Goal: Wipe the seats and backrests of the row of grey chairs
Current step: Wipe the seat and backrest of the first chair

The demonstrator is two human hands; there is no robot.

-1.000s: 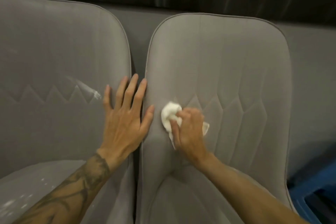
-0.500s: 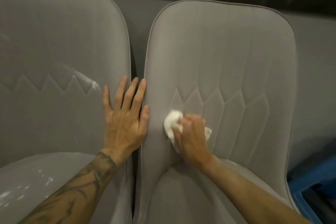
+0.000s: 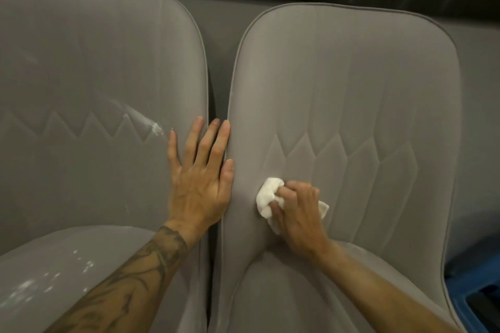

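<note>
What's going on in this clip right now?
A person is wiping grey chairs. The right hand presses a crumpled white cloth against the lower backrest of the right chair. The left hand lies flat on the left chair, whose backrest and seat show white smears.

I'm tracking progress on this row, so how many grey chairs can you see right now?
2. The left chair carries white smears, with the left hand flat on its backrest. The right chair is being wiped by the right hand with a white cloth. More may sit outside the view.
</note>
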